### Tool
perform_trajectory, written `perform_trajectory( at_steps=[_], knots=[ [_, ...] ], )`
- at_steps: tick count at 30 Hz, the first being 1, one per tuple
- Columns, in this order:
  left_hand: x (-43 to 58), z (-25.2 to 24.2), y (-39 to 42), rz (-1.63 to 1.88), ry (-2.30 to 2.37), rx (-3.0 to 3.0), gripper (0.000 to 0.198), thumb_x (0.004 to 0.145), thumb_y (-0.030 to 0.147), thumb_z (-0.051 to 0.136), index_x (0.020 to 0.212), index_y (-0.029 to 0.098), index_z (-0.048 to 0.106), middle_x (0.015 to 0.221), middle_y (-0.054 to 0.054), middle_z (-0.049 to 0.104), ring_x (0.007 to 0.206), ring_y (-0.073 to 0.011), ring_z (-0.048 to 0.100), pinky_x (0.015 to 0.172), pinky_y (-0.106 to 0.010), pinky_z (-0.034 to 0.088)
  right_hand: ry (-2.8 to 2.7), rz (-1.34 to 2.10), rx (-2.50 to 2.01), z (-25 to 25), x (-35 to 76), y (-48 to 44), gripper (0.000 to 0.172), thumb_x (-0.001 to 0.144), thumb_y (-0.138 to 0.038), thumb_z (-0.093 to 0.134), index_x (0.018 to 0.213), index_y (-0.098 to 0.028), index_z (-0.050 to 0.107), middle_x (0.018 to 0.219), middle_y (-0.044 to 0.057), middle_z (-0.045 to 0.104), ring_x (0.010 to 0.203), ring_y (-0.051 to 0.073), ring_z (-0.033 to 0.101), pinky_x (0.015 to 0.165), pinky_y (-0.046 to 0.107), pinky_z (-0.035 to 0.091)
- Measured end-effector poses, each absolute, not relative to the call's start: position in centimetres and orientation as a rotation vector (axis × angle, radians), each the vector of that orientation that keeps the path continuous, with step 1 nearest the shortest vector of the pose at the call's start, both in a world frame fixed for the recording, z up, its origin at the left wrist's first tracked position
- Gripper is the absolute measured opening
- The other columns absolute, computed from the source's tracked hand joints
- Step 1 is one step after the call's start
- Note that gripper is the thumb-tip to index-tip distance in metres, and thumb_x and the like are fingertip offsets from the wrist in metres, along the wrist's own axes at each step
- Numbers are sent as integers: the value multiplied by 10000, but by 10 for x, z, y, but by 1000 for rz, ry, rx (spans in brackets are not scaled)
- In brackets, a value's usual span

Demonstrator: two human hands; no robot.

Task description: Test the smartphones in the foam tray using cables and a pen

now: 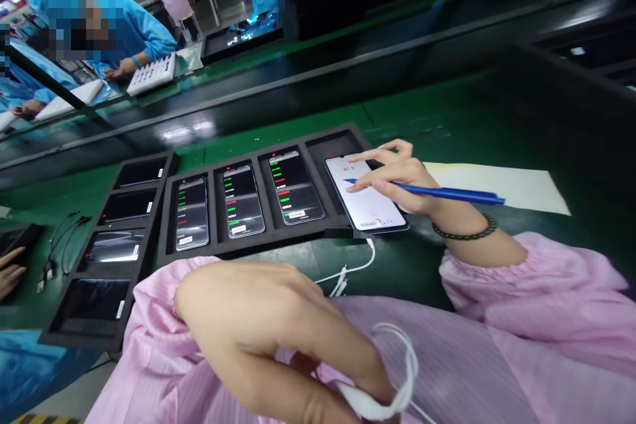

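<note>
My right hand [397, 175] holds a blue pen [447, 193] between its fingers, with the fingertips at the lit white screen of a smartphone [365, 202]. That phone rests tilted on the front edge of a black foam tray [238, 248], at its rightmost slot. A white cord [370, 258] runs from the phone's lower edge. Close to the camera, my left hand [278, 324] is closed round a looped white cord [410, 371]; its fingertips are partly hidden. Three other phones [243, 202] lie in the tray's slots, showing green and red text lists.
Left of it stands a second foam tray [144, 248] with several dark-screened phones. Black cables [62, 238] and another person's hand [10, 271] are farther left. A pale paper sheet [501, 185] lies at right. Across a rail, a person in blue [144, 23] works by a white tray [153, 73].
</note>
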State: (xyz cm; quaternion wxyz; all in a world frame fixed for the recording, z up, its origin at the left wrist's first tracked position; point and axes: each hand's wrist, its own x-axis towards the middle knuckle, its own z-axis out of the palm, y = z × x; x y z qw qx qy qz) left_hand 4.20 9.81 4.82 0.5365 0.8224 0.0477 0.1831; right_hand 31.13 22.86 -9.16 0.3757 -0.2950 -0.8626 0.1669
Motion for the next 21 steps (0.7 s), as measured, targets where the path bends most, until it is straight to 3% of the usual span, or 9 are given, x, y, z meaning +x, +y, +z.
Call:
perform_trajectory(
  at_steps=[6,14,21],
  knots=[
    [21,62,105,452,222,1754,298,930,443,668,788,189,733,742,-75,750,592,-120,691,608,-184,539,-1888,500,-740,-96,321,222,555,987,-603,387,694,-315,760,712,23,740,963,325,701,973,557,328],
    [10,62,108,383,466,1790,357,949,470,626,766,173,703,651,-64,699,555,-132,617,595,-240,482,-1788,556,-703,-97,324,205,485,954,-589,442,696,-340,768,672,9,725,926,325,700,968,557,350],
    [33,54,126,-49,687,2023,401,1031,408,471,837,151,710,718,-30,704,610,-109,594,592,-212,413,-1786,615,-622,-98,329,197,476,963,-545,438,647,-358,740,553,0,681,890,326,715,932,552,378]
  ],
)
